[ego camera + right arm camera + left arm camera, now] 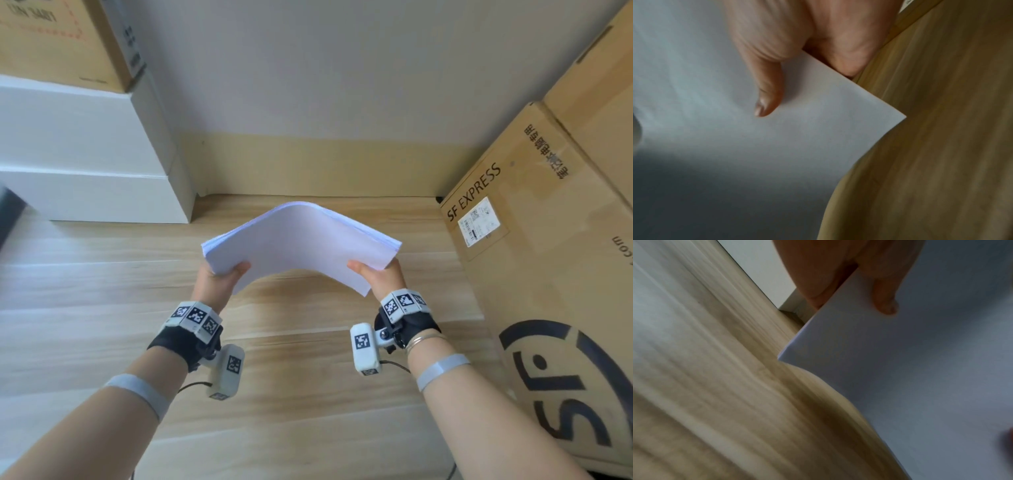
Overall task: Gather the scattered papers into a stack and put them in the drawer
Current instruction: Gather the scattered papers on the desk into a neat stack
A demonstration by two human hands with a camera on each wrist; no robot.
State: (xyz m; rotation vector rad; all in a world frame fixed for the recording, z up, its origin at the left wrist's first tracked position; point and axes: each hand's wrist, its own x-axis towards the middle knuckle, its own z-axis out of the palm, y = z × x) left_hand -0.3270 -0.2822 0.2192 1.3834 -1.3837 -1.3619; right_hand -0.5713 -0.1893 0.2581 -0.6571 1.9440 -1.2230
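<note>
A stack of white papers (298, 240) hangs above the wooden floor (102, 308), bowed upward in the middle like an arch. My left hand (222, 277) pinches its left near corner, thumb on top and fingers hidden beneath. My right hand (376, 274) pinches the right near corner the same way. In the left wrist view the paper stack (910, 369) fills the right side with my thumb (884, 301) lying on it. In the right wrist view my thumb (766, 91) presses the paper stack (735, 146). No drawer is in view.
White boxes (85, 154) are stacked at the left with a cardboard box (58, 37) on top. Large SF Express cartons (548, 257) line the right side. A grey wall with a beige skirting (308, 164) closes the far end.
</note>
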